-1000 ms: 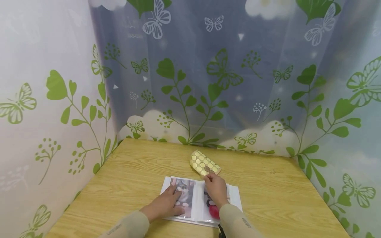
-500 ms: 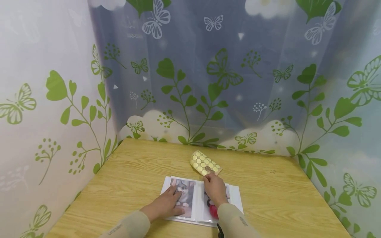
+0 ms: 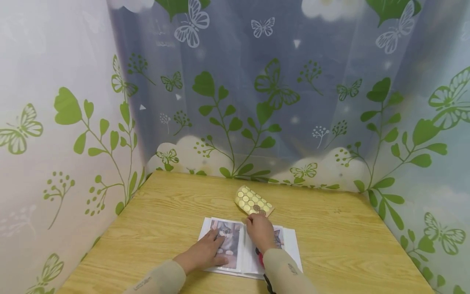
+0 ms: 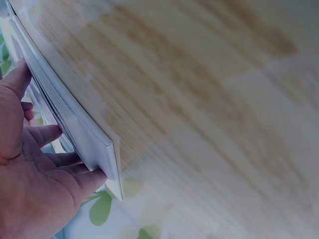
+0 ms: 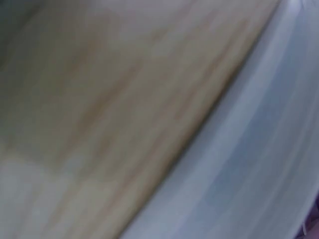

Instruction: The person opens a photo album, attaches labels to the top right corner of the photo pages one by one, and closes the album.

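Note:
A photo album (image 3: 292,245) lies spread out on the table, with white margins and clear sleeves. My left hand (image 3: 203,251) rests flat on its left page, over a cat photo (image 3: 231,247). In the left wrist view, that hand's fingers (image 4: 92,180) touch the stacked pages (image 4: 65,112). My right hand (image 3: 261,232) is at the top of the album, beside the spine, thumb and finger pinched together. A small gold sticker (image 3: 244,220) shows at its fingertips, mostly hidden. This hand and its sleeve cover much of the right-hand photo (image 3: 280,237).
Just behind the album lies a sheet of round gold stickers (image 3: 251,200), with two brown circles near its lower edge. The wooden table (image 3: 330,228) extends on both sides. Patterned curtains (image 3: 242,122) stand behind and beside it.
My right hand has moved slightly left, from the right page's top toward the spine, showing more of the right-hand photo's upper corner. The left hand has stayed in place.

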`<state>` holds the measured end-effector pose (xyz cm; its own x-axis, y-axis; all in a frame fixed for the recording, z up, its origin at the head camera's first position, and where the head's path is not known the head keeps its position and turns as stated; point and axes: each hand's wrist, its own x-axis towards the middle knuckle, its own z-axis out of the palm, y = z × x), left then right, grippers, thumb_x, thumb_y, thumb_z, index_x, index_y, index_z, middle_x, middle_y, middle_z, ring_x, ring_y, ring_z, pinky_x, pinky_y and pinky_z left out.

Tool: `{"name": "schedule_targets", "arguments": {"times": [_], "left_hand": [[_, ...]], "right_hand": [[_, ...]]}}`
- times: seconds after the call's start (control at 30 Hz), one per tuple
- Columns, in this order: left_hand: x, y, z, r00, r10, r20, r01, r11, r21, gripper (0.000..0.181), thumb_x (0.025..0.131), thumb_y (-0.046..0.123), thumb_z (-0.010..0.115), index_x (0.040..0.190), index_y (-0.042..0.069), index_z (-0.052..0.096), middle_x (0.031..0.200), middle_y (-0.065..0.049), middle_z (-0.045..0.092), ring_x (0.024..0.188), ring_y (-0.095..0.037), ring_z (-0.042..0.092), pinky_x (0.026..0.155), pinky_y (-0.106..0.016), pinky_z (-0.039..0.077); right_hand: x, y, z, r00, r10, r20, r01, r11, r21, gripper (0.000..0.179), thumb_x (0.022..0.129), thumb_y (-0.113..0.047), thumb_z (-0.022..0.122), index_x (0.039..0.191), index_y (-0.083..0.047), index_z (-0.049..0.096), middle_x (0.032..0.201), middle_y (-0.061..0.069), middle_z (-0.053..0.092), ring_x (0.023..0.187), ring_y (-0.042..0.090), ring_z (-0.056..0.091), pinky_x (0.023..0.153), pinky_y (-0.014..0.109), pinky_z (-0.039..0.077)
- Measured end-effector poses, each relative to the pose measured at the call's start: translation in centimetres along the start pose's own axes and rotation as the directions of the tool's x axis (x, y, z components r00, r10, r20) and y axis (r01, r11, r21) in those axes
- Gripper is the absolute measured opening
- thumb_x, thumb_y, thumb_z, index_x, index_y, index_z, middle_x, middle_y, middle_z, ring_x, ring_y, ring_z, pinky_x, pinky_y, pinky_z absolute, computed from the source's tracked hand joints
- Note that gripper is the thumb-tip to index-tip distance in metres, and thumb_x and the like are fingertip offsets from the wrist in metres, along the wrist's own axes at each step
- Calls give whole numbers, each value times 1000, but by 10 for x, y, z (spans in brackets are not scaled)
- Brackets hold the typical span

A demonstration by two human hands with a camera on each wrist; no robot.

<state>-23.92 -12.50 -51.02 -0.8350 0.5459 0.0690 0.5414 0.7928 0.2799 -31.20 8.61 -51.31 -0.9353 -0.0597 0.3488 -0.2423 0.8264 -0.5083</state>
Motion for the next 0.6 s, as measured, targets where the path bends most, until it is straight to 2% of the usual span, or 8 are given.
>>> {"name": "schedule_targets", "arguments": {"times": [0.37,0.6], "left_hand": [[1,-1,1,1000,-1,13,1,1000,5,74,90,46,68,139,-6,50,146,-33,39,136,-48,37,112,-53,34],[0,0,-1,1000,5,12,-4,1000,-4,74,90,45,69,138,-8,50,145,-34,39,135,-48,37,112,-53,34]], "right_hand": [[2,-3,8,998,-46,-30,44,995,-86,12,91,-19,70,82,-12,73,75,1,67,70,22,63,67,43,52],[0,-7,9,992,-125,10,125,978,-166,12,90,-21,71,82,-13,74,76,2,70,71,26,65,68,46,52]]}}
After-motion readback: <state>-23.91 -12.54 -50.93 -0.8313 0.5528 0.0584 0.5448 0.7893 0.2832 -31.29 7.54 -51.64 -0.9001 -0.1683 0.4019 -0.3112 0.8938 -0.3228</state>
